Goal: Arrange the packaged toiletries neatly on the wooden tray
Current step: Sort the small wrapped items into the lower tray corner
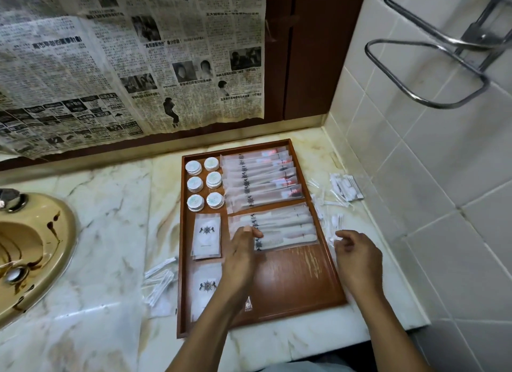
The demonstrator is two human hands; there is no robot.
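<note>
1. The newspaper [110,67] hanging on the wall behind the table [110,205] is printed in Chinese characters, but they are too small and blurred to read.
2. The wooden tray [291,283] lies on the table with its long axis going away from the person. A small pale logo [248,304] sits near its near edge; I cannot read it.
3. Each sachet carries a dark round emblem, without any words I can read.
4. Six white round boxes [205,183] stand in two columns in the far left corner of the tray.
5. The long packets [263,178] fill the far right part. They overlap one another, and their long axis runs left to right, with the right ends a little farther away.
6. The comb packets [285,227] lie just below them, with the same direction and overlap.
7. Two groups of square sachets [207,237] lie along the left side, one behind the other.
8. The left hand [241,250] touches the left end of the comb packets with bent fingertips; I cannot tell if it pinches them.
9. The right hand [357,250] hovers over the right rim of the tray with loosely curled fingers; I cannot tell if it holds something.
10. Small clear packets [343,189] lie scattered on the table right of the tray, and more loose packets [160,280] lie on its left, near the sink [27,247].
</note>
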